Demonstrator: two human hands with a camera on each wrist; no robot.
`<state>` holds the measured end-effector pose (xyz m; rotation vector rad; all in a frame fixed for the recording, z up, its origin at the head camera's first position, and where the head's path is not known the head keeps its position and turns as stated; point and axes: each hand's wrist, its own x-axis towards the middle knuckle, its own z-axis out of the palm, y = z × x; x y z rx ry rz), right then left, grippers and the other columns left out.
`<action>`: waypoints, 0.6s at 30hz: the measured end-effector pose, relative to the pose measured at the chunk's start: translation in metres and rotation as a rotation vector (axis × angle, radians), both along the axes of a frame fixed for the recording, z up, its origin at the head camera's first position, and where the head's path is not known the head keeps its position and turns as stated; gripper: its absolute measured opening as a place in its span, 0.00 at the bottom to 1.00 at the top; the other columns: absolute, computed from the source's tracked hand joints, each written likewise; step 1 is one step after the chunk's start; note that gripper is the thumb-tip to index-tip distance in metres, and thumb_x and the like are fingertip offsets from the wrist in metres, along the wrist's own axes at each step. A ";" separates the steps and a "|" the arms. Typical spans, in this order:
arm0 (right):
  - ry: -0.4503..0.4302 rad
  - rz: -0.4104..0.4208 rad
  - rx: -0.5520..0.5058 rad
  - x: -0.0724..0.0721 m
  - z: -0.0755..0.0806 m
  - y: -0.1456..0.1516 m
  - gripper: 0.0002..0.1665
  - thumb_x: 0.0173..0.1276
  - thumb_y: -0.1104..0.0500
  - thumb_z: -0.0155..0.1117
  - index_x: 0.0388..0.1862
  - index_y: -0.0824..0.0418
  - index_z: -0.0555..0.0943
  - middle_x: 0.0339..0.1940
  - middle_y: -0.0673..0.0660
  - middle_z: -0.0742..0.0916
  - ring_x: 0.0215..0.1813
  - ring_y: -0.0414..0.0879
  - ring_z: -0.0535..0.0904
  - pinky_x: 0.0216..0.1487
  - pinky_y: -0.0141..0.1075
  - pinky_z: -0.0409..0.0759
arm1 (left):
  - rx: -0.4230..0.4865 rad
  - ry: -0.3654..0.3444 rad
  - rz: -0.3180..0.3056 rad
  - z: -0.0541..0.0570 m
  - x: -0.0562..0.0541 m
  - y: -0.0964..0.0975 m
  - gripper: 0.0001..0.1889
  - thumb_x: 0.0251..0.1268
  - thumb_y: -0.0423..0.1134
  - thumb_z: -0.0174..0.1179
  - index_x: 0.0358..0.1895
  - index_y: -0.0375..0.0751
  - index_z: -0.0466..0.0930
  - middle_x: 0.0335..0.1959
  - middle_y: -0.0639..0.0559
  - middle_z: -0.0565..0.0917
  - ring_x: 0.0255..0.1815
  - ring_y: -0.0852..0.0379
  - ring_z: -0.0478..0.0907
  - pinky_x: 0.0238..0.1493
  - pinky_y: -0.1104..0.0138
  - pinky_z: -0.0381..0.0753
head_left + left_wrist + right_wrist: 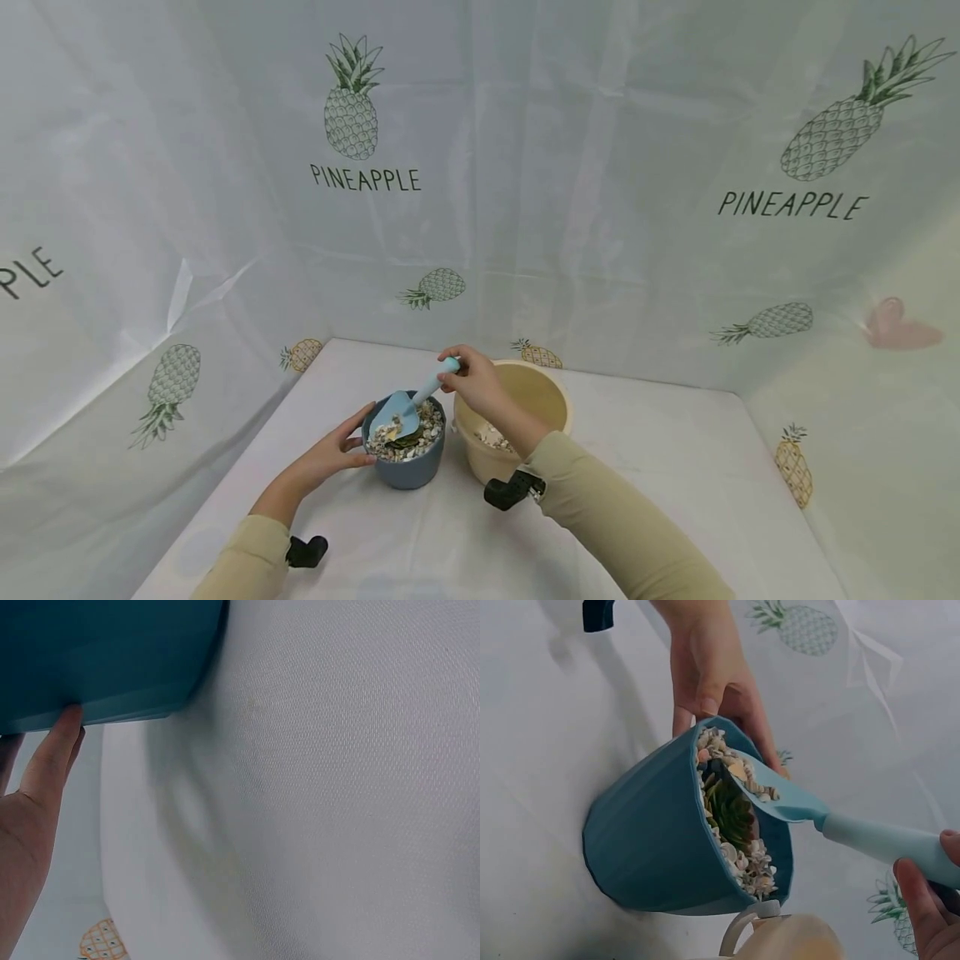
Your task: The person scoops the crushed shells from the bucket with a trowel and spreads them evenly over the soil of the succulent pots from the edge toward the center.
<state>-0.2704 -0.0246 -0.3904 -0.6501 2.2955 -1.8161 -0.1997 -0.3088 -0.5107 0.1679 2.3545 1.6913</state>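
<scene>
A blue flower pot (pixel 408 475) stands on the white-covered table, filled with pale pebbles (pixel 750 862) around a green succulent (pixel 731 810). My right hand (pixel 480 387) grips the handle of a light blue scoop (pixel 877 838). The scoop's blade slants down over the pot, carrying some pebbles, and partly covers the plant. On the pot's left side rests my left hand (pixel 322 458), fingers extended against the wall and thumb near the rim. In the left wrist view, a straight finger (pixel 49 761) touches the pot's side.
A cream bucket (pixel 566 417) stands just right of the pot, with pebbles (pixel 491 437) at its bottom. My right forearm passes over its near rim. A pineapple-printed sheet (pixel 525 208) hangs behind the table. Black camera mounts (pixel 510 490) are on both wrists.
</scene>
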 end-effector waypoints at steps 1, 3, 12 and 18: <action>0.003 0.001 0.002 0.001 0.000 0.000 0.15 0.69 0.69 0.62 0.53 0.65 0.78 0.37 0.60 0.82 0.36 0.48 0.84 0.40 0.37 0.84 | 0.002 -0.001 0.000 0.000 0.000 0.000 0.51 0.61 0.41 0.69 0.80 0.58 0.43 0.79 0.41 0.40 0.73 0.29 0.51 0.62 0.38 0.64; 0.010 0.003 0.011 0.002 0.002 0.001 0.14 0.69 0.69 0.62 0.53 0.64 0.78 0.37 0.60 0.82 0.36 0.48 0.84 0.40 0.37 0.84 | 0.001 0.001 0.003 -0.001 0.000 0.001 0.51 0.61 0.41 0.69 0.80 0.58 0.43 0.79 0.41 0.40 0.73 0.29 0.51 0.62 0.38 0.64; 0.013 0.003 0.031 0.004 0.006 0.000 0.14 0.68 0.68 0.64 0.52 0.63 0.79 0.36 0.59 0.82 0.35 0.48 0.83 0.39 0.37 0.84 | -0.006 0.001 0.015 0.000 0.001 0.001 0.51 0.60 0.41 0.70 0.80 0.57 0.43 0.79 0.40 0.41 0.72 0.29 0.52 0.62 0.39 0.65; 0.042 0.002 0.039 0.007 0.007 -0.005 0.14 0.67 0.67 0.65 0.51 0.62 0.80 0.35 0.57 0.82 0.37 0.53 0.84 0.38 0.37 0.84 | 0.005 0.001 0.006 0.000 0.001 0.000 0.50 0.61 0.40 0.69 0.80 0.58 0.43 0.79 0.41 0.40 0.73 0.30 0.52 0.62 0.39 0.66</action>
